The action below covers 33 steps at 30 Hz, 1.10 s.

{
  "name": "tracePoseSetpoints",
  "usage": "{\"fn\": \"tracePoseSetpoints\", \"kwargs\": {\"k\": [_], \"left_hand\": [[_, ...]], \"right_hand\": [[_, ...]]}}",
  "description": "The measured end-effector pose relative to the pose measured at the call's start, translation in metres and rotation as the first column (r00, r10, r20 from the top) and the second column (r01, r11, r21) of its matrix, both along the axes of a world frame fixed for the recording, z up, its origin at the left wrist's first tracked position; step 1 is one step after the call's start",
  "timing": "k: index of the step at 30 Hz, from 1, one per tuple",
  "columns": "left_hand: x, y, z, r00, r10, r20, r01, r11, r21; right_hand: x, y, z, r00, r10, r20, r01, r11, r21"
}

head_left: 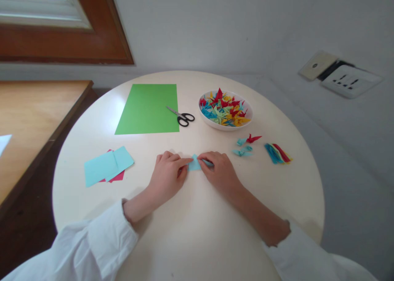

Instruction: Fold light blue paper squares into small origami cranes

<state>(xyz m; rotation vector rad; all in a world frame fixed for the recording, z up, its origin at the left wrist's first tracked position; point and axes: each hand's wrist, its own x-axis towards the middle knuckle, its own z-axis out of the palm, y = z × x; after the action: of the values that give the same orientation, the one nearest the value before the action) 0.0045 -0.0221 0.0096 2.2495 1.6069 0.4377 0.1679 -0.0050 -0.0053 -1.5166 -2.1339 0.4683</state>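
A small piece of light blue origami paper (194,164) lies on the white table between my two hands, partly covered by the fingers. My left hand (169,170) pinches its left side, with the index finger stretched over the paper. On the other side, my right hand (219,169) is closed with thumb and fingertips on the paper's right edge. The exact folds under the fingertips are too small to make out. Beyond the right hand sit several folded paper cranes, among them a red crane (254,138) and a light blue crane (243,151).
A white bowl (226,128) full of colourful cranes stands at the back. Black-handled scissors (184,119) rest partly on a green sheet (150,108). Light blue paper squares (101,167) overlap red paper at left. Folded strips (277,154) lie at the right of the round table (197,240).
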Motion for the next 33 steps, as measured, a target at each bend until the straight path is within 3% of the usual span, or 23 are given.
{"fn": "tracePoseSetpoints", "kwargs": {"k": [18, 26, 33], "left_hand": [[-0.001, 0.000, -0.002, 0.999, -0.017, -0.044, 0.018, 1.000, 0.022], [-0.002, -0.002, -0.011, 0.998, -0.058, -0.040, 0.063, 0.986, 0.152], [-0.003, -0.002, -0.012, 0.997, -0.057, -0.047, 0.064, 0.982, 0.176]], "right_hand": [[0.000, -0.001, 0.000, 1.000, -0.004, 0.025, 0.003, 0.999, 0.041], [0.000, -0.002, 0.000, 0.996, -0.032, 0.084, 0.026, 0.997, 0.075], [0.014, -0.007, 0.000, 0.994, -0.060, 0.095, 0.051, 0.994, 0.098]]}}
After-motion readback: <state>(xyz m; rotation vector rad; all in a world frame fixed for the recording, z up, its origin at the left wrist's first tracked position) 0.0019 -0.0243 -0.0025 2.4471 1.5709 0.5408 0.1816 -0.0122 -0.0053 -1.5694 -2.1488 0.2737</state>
